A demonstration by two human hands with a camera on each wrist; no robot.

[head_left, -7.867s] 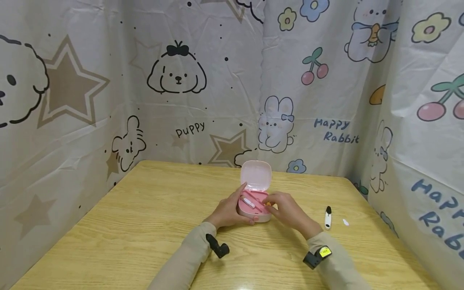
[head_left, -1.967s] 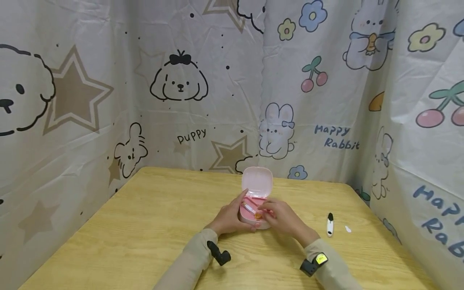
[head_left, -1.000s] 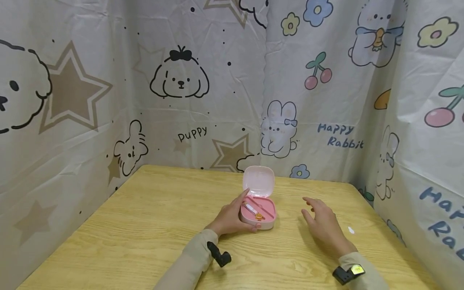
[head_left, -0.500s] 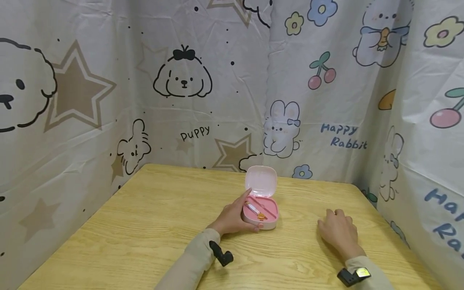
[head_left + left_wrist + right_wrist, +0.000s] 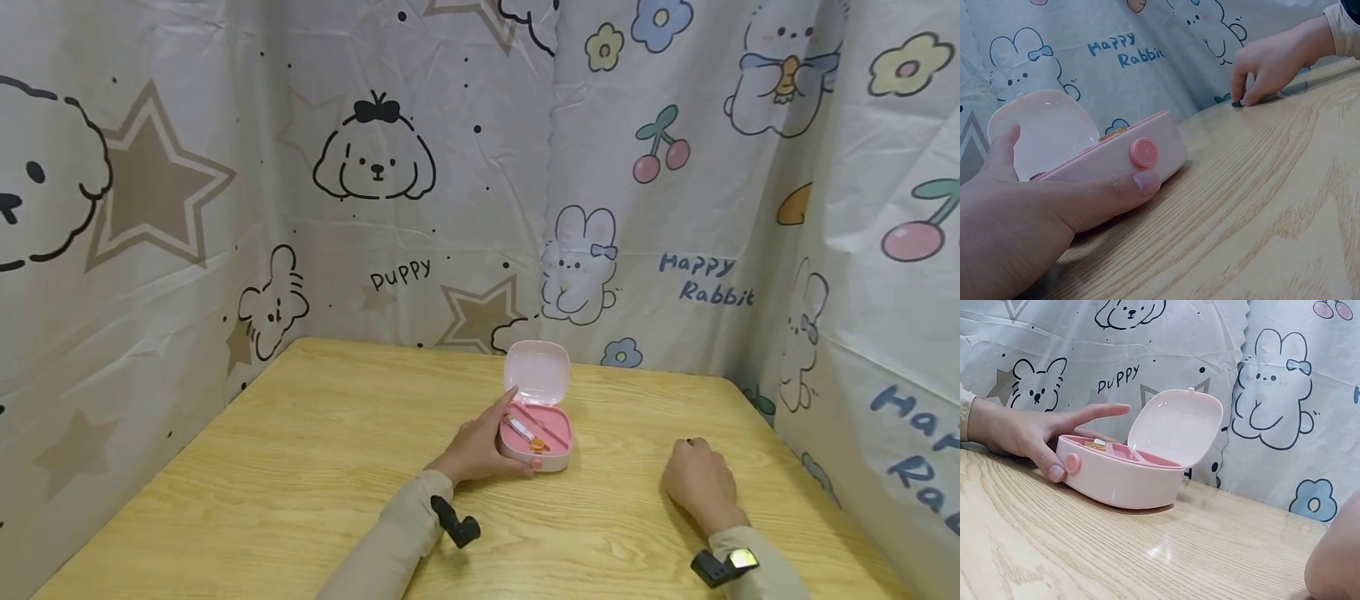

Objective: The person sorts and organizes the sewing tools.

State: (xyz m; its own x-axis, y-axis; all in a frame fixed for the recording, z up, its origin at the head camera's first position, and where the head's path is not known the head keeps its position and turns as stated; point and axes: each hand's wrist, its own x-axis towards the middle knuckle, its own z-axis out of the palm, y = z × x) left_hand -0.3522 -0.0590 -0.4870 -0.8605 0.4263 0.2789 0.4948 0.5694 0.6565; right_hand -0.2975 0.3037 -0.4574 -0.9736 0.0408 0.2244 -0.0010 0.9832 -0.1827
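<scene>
A small pink box (image 5: 551, 460) stands on the table, its pale lid (image 5: 537, 372) raised. Diagonal dividers split the pink inside. A white stick (image 5: 520, 427) with an orange piece (image 5: 537, 445) at its near end lies in a left compartment. My left hand (image 5: 472, 450) holds the box from the left, thumb along the front beside the round pink button (image 5: 1144, 153). Off to the right, my right hand (image 5: 701, 483) is low over the table. Its fingertips and thumb pinch a black end (image 5: 1237, 104), seemingly of the slim white tool seen earlier; the rest is hidden.
The wooden table (image 5: 337, 417) reaches back to a patterned cloth (image 5: 450, 167), which also hangs along both sides. Each sleeve carries a black wrist camera (image 5: 456, 523). The small white slip seen earlier is hidden behind my right hand.
My right hand has left the box and moved right to the white tool, its fingers closing in. The orange-ended stick now lies in the compartment. My left hand has stayed on the box.
</scene>
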